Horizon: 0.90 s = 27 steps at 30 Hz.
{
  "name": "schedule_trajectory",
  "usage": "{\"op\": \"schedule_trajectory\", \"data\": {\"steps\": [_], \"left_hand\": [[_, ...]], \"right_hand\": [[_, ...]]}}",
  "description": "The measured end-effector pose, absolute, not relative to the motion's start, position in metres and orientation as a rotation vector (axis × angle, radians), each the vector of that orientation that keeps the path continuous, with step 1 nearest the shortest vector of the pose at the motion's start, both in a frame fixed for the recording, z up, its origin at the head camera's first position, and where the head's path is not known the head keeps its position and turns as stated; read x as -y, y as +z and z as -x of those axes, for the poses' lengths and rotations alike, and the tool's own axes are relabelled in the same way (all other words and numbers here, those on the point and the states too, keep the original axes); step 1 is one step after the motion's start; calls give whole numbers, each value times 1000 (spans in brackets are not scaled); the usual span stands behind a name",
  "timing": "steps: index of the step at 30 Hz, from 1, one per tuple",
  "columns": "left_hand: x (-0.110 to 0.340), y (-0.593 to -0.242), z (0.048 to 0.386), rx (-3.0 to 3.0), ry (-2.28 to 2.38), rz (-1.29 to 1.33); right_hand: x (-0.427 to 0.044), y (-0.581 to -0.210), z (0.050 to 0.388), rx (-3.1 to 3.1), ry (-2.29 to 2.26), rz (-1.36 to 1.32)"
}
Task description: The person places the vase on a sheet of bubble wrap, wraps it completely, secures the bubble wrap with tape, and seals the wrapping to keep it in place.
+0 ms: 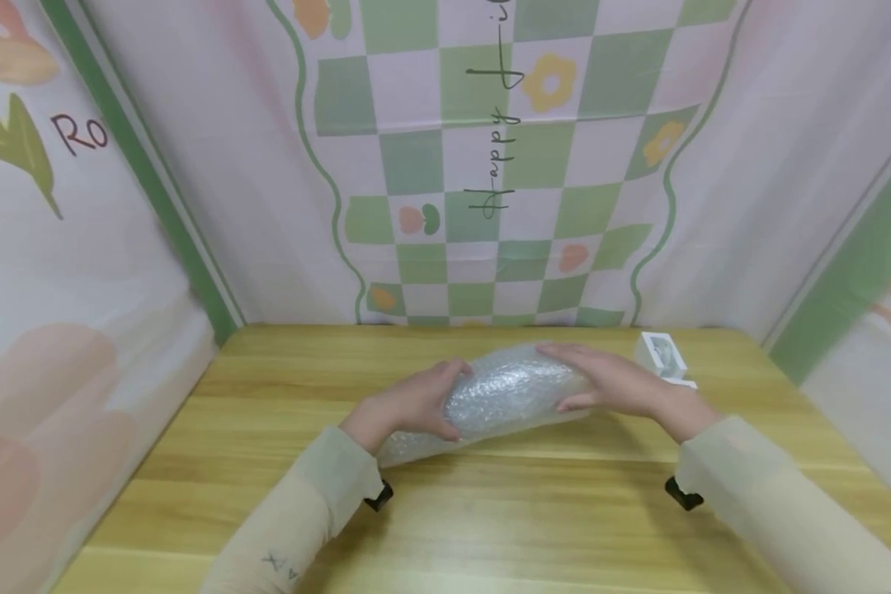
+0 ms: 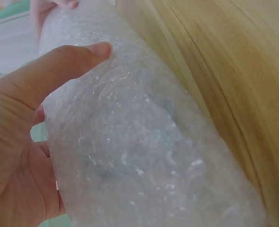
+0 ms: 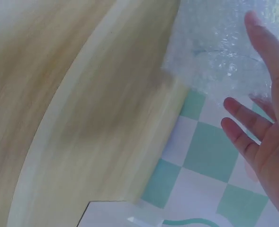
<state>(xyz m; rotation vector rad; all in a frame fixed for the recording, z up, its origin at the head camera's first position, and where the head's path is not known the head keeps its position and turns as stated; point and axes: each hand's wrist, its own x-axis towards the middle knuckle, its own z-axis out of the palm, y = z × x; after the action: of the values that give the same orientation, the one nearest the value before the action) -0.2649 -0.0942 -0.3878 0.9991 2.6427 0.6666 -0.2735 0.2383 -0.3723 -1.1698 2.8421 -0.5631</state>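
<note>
A long bundle of clear bubble wrap (image 1: pixel 516 388) lies slantwise across the wooden table (image 1: pixel 490 528), its right end farther back. My left hand (image 1: pixel 423 404) grips it left of the middle. In the left wrist view the thumb (image 2: pixel 77 61) presses on the wrap and the fingers go round its far side. Faint bluish and dark patches show through the layers; what is inside cannot be made out. My right hand (image 1: pixel 616 379) holds the right end, thumb on the near side and fingers over the top. Two of its fingertips (image 3: pixel 234 125) show beyond the wrap in the right wrist view.
A small white box (image 1: pixel 661 355) with a picture or window on its face stands at the back right, with another white piece (image 1: pixel 681 384) beside it. Behind the table hangs a checked green and white cloth (image 1: pixel 475 157). Printed curtains (image 1: pixel 52 272) close in the sides.
</note>
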Motion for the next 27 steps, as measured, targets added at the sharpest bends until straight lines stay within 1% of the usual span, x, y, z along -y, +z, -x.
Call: {"op": "schedule_trajectory", "data": {"steps": [8,15,21,27], "left_hand": [[94,-389,265,-2648,663,-957],[96,-390,263,-2644,682,-948],[97,-391,264,-2633,700,-955],[96,-392,264,-2634,701,-961]], "right_hand": [[-258,-355,263,-2831,-614,1006],[-295,-345,254,-2934,-659,807],[-326,-345,249,-3037,-702,588],[-359,-356,249,-3123,-826,354]]}}
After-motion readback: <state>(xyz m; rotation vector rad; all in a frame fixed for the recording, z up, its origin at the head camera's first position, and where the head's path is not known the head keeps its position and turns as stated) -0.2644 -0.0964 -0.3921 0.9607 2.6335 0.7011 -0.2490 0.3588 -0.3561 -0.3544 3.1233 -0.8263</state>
